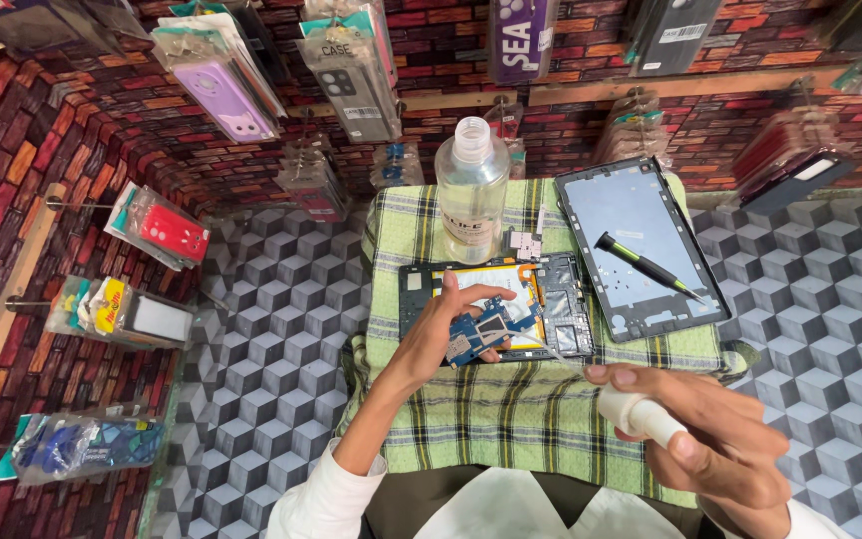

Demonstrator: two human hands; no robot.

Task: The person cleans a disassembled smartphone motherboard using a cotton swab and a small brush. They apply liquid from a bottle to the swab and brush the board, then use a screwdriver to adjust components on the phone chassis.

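Circuit board [481, 334], blue, sits pinched in the left hand [448, 329] just above the opened tablet [496, 299], lifted off the chassis so its face shows. The right hand [720, 444] grasps a small white bottle [639, 414] (nozzle angled toward the board). A screwdriver [646, 265] rests on the detached back panel [641, 245], beside a clear bottle [471, 190], all on a checked cloth [491, 419]
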